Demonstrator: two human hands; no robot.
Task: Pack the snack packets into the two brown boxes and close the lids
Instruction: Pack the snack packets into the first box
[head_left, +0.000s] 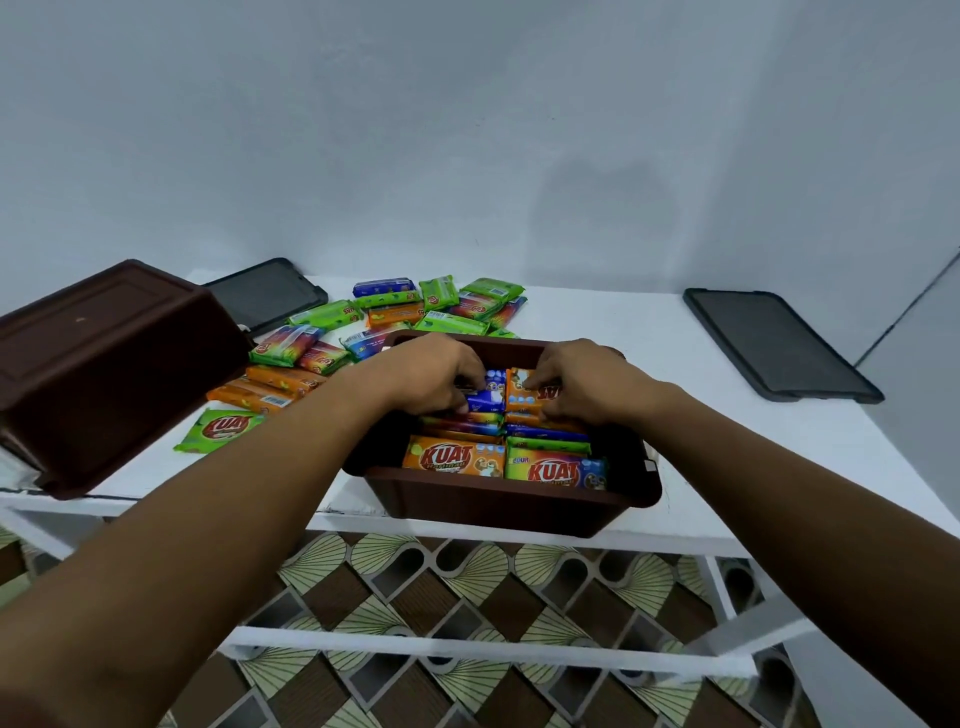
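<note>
The near box (509, 499) is approx. full: left hand (441, 376) pinches a blue pkt (488, 399), right hand (576, 384) seems to pinch an orange pkt (522, 388), both inside. Far left lie loose pkts (395, 317) (plenty); second box (104, 374) sits at left; lids (779, 345) off.

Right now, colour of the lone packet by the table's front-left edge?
Green packet with red KUAT logo, clearest in head view.
</note>
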